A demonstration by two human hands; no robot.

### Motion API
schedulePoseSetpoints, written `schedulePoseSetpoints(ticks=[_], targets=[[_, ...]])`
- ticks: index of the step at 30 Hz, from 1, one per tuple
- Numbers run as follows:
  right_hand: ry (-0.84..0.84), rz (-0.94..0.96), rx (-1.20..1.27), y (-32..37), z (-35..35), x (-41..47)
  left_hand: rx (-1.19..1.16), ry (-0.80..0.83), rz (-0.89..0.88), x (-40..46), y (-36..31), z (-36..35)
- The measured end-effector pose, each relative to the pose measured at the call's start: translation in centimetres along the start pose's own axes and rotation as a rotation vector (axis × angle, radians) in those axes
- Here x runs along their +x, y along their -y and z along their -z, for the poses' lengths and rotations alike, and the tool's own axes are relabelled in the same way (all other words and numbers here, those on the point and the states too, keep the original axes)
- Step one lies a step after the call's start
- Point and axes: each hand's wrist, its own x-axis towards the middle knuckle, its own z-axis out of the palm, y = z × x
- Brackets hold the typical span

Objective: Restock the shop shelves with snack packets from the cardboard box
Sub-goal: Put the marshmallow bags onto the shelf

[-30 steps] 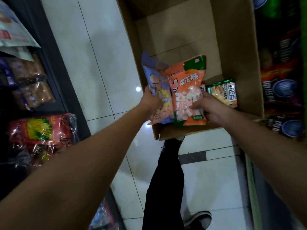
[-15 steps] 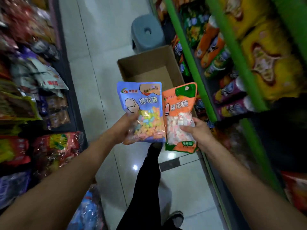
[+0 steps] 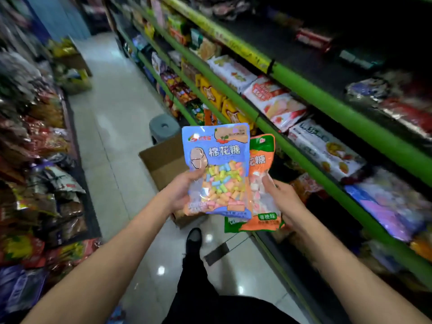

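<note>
Down the left side runs a dark shelf unit crowded with crinkled foil snack bags (image 3: 44,141) in reds, yellows and purples, blurred in this view. Beside it lies the pale glossy tiled floor (image 3: 112,146) of the aisle, where a grey round plastic stool (image 3: 163,129) stands just behind an open brown cardboard box (image 3: 163,160); what the box holds cannot be seen, as the packets cover most of it. In front of the box, the person's left hand (image 3: 182,192) grips the lower left edge of a blue plastic packet of pastel marshmallow pieces (image 3: 218,169), thumb on the front and fingers curled behind, holding it upright above the floor. Partly tucked behind that packet's right edge is an orange plastic packet of pink and white marshmallows (image 3: 263,183), which the right hand (image 3: 282,199) grips with its thumb pressed on the front and fingers wrapped behind. A black trouser leg and dark shoe (image 3: 194,239) show below the hands. To the right rise green-edged metal shelves (image 3: 304,90) stocked with white, yellow and purple snack packs.
</note>
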Motion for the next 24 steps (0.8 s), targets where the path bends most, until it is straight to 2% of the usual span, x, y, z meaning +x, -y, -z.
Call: schedulePoseSetpoints(ticks=[9,17,21,24], targets=[[-0.085,0.037,0.224,2.8,5.8,-10.5,0.027,0.154,0.191,-2.5,4.0,-8.9],[-0.230,-0.002,0.286,4.1,6.4,-11.5,-0.157,0.307,0.291,-0.2,4.3,-12.8],[-0.329,-0.007,0.216,4.6,6.8,-12.0,-0.090,0.337,0.305,1.5,4.2,-14.3],[-0.470,-0.019,0.245,3.9,8.3,-12.5,-0.068,0.376,0.332,2.9,4.8,-15.5]])
